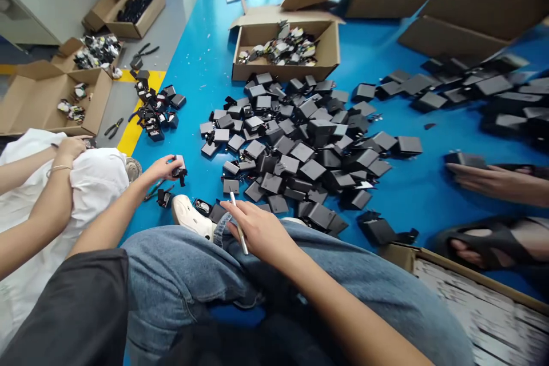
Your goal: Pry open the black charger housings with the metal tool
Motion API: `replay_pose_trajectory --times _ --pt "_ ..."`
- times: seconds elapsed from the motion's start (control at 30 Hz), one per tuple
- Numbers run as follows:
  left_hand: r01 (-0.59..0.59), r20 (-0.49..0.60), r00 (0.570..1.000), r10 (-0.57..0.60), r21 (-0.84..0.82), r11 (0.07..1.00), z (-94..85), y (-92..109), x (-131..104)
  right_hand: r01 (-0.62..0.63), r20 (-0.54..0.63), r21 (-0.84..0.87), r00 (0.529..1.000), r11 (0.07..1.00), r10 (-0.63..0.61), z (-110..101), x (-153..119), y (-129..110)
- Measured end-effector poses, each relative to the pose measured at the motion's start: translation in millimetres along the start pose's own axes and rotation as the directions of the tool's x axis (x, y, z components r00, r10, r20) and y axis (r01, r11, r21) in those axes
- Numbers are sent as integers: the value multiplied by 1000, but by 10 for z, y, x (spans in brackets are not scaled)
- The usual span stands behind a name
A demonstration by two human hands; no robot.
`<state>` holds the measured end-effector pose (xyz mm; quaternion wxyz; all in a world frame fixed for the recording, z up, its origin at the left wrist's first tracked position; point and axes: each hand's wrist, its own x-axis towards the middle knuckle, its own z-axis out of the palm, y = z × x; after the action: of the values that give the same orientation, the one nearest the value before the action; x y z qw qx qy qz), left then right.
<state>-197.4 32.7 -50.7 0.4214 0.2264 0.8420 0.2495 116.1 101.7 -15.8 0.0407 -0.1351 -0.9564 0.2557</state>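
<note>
My left hand (160,168) is closed on a small black plastic box (179,167), holding it above the blue floor on the left. A black part hangs from the box's lower end. Over my knees, my right hand (263,231) grips a slim silver screwdriver (238,223) with its thin tip pointing forward. Beneath my left hand lie pliers (153,190) and a loose black piece (163,198). An opened black box (203,206) rests beside my white shoe (189,214). In front of me spreads a large pile of black boxes (300,151).
A cardboard box (285,71) of mixed small parts stands behind the pile. On the left sits a person in white clothing (98,183), near cardboard boxes (96,106) and more pliers (114,127). At right, another person's hand (497,183) holds a black box (465,160).
</note>
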Motion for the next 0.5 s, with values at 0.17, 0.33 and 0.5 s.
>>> replay_pose_trajectory --times 0.17,0.33,0.5 --pt "-47 73 995 70 -286 957 149 357 -853 18 -233 165 972 986 21 -62 -1 -65" --pt "147 261 965 32 -635 758 673 537 -1490 204 -410 335 911 920 -53 -174 -9 -116" --pt "24 174 978 114 -637 770 985 561 -1584 294 -415 374 901 880 -125 -297 -6 -46"
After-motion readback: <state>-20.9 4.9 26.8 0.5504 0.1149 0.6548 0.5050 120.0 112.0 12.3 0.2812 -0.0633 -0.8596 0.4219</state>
